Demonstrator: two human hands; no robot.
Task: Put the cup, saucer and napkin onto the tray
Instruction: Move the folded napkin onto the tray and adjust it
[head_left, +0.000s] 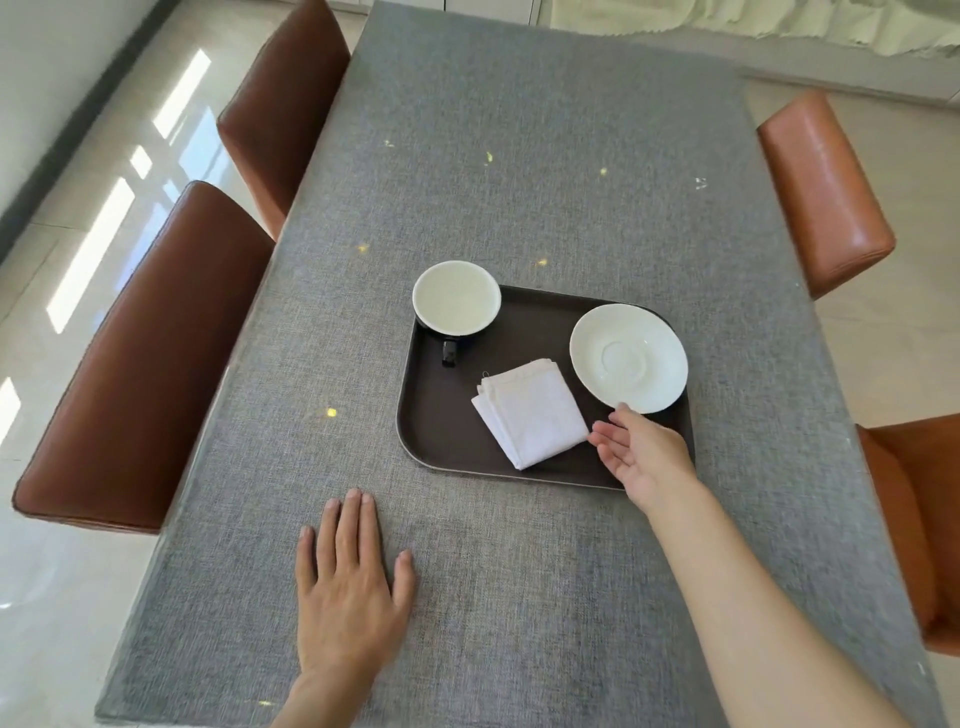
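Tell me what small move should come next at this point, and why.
Probably just draw the right hand back off the tray. The cup, saucer and napkin all appear to sit on it already, and that hand is open and empty beside the napkin. The left hand lies flat on the table. Nothing looks left to place.

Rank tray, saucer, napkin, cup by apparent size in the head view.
1. tray, clearly largest; it holds the other three.
2. saucer
3. napkin, close to the saucer in spread, so 2 and 3 are unsure.
4. cup, smallest, though it sits farthest from the camera.
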